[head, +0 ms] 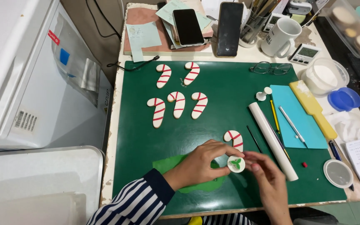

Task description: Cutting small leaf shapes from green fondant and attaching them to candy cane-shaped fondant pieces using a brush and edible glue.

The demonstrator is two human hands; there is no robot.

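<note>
Two hands, left (198,164) & right (267,177), pinch a small round cutter (236,163) w/ green leaves, near the cane cookie (234,139). Prob. light, stiff; leaves soft, so hold by rim.

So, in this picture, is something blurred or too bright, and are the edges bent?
Head view: light is even and soft, with only faint shadows under the hands; the right hand is slightly motion-blurred, while the candy cane cookies stay sharp; the white box at left looks washed out; the green mat edges bow a little from the wide lens.
</note>
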